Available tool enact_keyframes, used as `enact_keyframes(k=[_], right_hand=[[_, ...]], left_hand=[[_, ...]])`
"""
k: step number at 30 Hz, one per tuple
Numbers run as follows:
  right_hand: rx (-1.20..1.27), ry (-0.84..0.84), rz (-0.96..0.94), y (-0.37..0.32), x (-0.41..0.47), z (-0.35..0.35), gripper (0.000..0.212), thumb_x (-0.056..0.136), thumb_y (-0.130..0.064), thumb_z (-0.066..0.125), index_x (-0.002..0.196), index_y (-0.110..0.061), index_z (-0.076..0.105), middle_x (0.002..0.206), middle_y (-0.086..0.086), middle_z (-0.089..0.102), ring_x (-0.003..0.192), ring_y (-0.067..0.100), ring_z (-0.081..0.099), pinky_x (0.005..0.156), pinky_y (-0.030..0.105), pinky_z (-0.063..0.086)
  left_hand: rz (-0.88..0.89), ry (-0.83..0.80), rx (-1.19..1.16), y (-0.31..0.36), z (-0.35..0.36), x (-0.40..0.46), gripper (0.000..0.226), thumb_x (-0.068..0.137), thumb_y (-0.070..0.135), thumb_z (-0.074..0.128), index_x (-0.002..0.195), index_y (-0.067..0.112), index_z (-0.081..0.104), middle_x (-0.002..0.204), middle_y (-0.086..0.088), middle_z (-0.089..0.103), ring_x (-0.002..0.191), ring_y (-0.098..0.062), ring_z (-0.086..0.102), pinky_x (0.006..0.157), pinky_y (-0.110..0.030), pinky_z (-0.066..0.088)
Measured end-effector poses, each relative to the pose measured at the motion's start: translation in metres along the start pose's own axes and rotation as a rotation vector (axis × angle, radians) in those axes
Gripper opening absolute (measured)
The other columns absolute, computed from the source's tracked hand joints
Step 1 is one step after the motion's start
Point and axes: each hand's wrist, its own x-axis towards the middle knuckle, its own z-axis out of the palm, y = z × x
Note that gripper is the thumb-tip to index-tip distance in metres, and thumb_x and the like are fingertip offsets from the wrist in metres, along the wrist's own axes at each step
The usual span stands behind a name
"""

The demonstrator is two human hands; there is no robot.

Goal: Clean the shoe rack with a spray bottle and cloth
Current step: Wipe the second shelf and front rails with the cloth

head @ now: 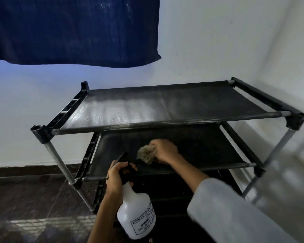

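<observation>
Black shoe rack (165, 106) in a white wall corner, dark blue fabric (74, 30) hanging above, right hand (163, 150) clamped on beige cloth (146, 154) under the top tier, pressed onto second shelf, left hand (116, 178) gripping white spray bottle (135, 213) at the rack's front edge, open tiled floor (25, 199) left.

right hand (162, 150) pressing cloth (146, 153) on shoe rack (165, 109), left gripping spray bottle (136, 210)

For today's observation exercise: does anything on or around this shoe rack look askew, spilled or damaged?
Nothing stands out. The shoe rack stands square, the right hand wipes its second shelf with the cloth, and the left hand holds the spray bottle.
</observation>
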Motion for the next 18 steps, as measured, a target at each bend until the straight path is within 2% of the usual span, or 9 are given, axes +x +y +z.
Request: enact_keyframes(k=[2, 4, 7, 10, 13, 18], right_hand=[[0.038, -0.122, -0.167, -0.028, -0.010, 0.014, 0.027, 0.086, -0.018, 0.057, 0.107, -0.032, 0.065, 0.113, 0.001, 0.067, 0.104, 0.024, 0.062, 0.078, 0.029, 0.046], [0.056, -0.219, -0.241, -0.029, -0.012, 0.011, 0.031, 0.085, -0.013, 0.057, 0.108, -0.033, 0.065, 0.113, -0.001, 0.067, 0.103, 0.022, 0.062, 0.081, 0.032, 0.049], [0.033, -0.289, -0.277, 0.001, -0.019, -0.012, 0.034, 0.082, -0.010, 0.058, 0.107, -0.031, 0.067, 0.109, -0.002, 0.069, 0.100, 0.017, 0.063, 0.084, 0.033, 0.051], [-0.051, -0.301, -0.251, 0.050, -0.032, -0.043, 0.031, 0.080, -0.012, 0.061, 0.105, -0.029, 0.068, 0.104, -0.004, 0.071, 0.094, 0.012, 0.064, 0.082, 0.028, 0.051], [-0.092, -0.273, -0.168, 0.098, -0.038, -0.065, 0.029, 0.079, -0.017, 0.061, 0.099, -0.038, 0.066, 0.095, -0.009, 0.071, 0.088, 0.008, 0.066, 0.082, 0.035, 0.054], [0.007, -0.212, -0.155, 0.098, -0.038, -0.058, 0.033, 0.080, -0.008, 0.062, 0.098, -0.034, 0.070, 0.095, -0.010, 0.071, 0.091, 0.008, 0.066, 0.084, 0.038, 0.054]], left_hand=[[0.000, 0.018, 0.005, 0.001, 0.001, -0.001, 0.020, 0.086, 0.014, 0.049, 0.092, -0.003, 0.059, 0.059, -0.006, 0.065, 0.053, -0.021, 0.053, 0.043, -0.026, 0.036], [-0.005, 0.022, 0.000, 0.004, 0.002, -0.004, 0.013, 0.086, 0.012, 0.049, 0.085, 0.003, 0.058, 0.057, -0.005, 0.064, 0.054, -0.020, 0.053, 0.045, -0.026, 0.036], [-0.022, 0.015, -0.020, 0.003, 0.001, -0.003, 0.023, 0.085, 0.016, 0.048, 0.097, 0.000, 0.060, 0.071, -0.013, 0.064, 0.052, -0.020, 0.055, 0.040, -0.025, 0.036], [-0.031, -0.002, -0.049, 0.002, -0.001, -0.001, 0.036, 0.085, 0.017, 0.047, 0.111, -0.005, 0.058, 0.078, -0.018, 0.064, 0.049, -0.019, 0.056, 0.036, -0.023, 0.036], [-0.021, -0.016, -0.055, 0.001, -0.001, -0.001, 0.032, 0.085, 0.017, 0.047, 0.109, -0.001, 0.058, 0.078, -0.018, 0.064, 0.047, -0.018, 0.055, 0.037, -0.023, 0.036], [-0.020, -0.010, -0.069, -0.002, -0.003, 0.002, 0.029, 0.083, 0.018, 0.049, 0.104, 0.001, 0.059, 0.080, -0.019, 0.064, 0.044, -0.017, 0.053, 0.036, -0.022, 0.035]])
